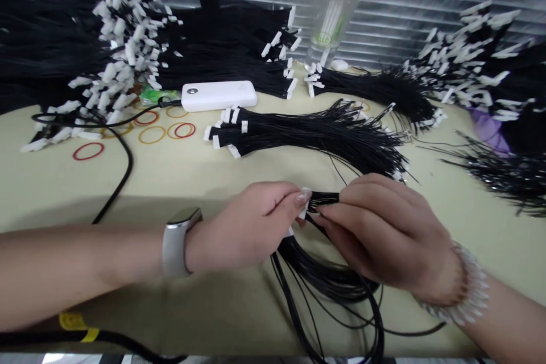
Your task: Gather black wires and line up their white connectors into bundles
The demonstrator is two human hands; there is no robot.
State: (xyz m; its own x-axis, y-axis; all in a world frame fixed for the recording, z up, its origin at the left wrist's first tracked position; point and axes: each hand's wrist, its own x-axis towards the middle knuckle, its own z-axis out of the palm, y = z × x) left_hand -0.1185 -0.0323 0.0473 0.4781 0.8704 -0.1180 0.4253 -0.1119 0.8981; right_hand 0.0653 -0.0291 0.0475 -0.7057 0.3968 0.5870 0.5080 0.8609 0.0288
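My left hand (251,222), with a grey band watch on its wrist, is closed on a white connector (305,199) between thumb and fingers. Thin black wires (323,200) run out of that connector to the right. My right hand (388,233) pinches these wires close to the connector, its fingertips pressed together. Below both hands a looped bundle of black cables (333,278) hangs down past the table's front edge. Another white connector shows partly under my left hand; the fingers hide the rest.
Behind the hands lies a bundle of black wires (294,131) with white connectors. Rubber bands (152,135), a white power bank (219,95) and a clear bottle (336,17) are further back. Larger wire piles stand left and right (473,62). A black cord (125,173) crosses the left side.
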